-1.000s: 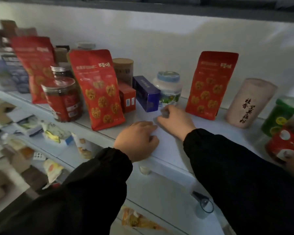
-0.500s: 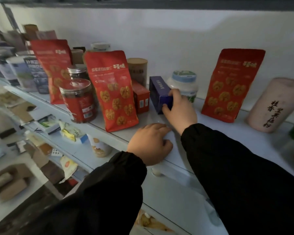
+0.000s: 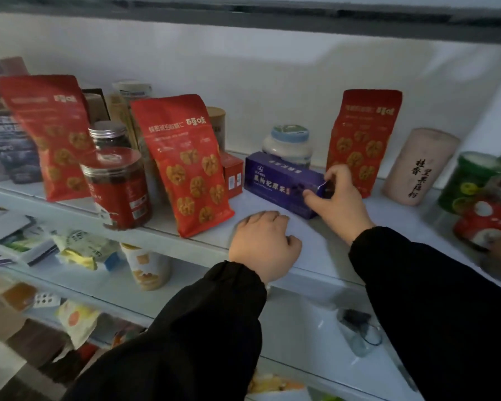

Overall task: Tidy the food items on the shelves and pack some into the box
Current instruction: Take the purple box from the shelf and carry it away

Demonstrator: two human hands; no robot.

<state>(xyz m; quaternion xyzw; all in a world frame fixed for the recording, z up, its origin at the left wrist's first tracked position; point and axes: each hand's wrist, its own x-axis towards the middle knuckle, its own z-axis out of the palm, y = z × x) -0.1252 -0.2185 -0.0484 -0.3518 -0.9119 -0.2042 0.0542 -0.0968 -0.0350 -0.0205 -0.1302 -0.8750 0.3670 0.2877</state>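
The purple box (image 3: 281,183) lies flat on the white shelf (image 3: 315,256), one end gripped in my right hand (image 3: 342,201), just beyond my left hand (image 3: 262,244), which rests clenched on nothing at the shelf's front edge. A red walnut pouch (image 3: 185,169) stands left of both hands, a second red pouch (image 3: 365,137) just behind the right hand.
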